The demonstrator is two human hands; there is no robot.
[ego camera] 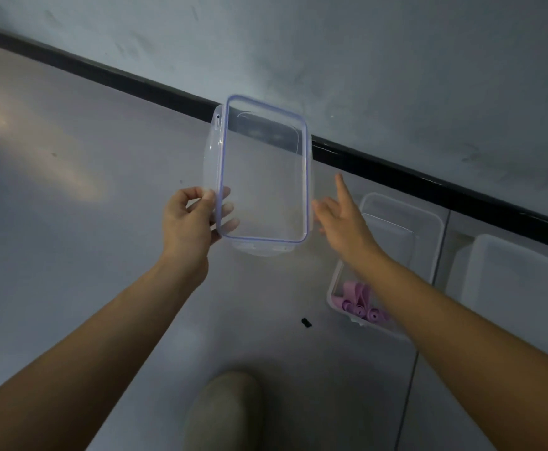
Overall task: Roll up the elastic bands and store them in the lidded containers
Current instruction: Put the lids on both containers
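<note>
I am pinching the lid (262, 177) with my left hand (188, 219), long axis pointing away; my spread right hand (341, 216) is nearer the container (402, 205) of bands (357, 299), right of the grip.

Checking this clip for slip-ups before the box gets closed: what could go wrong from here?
The lid is pinched at one edge by the left hand only. The right hand is open beside it, so the lid might tilt or drop. In the open box below, one pink band loops up loosely and could get caught under the lid's seal.
</note>
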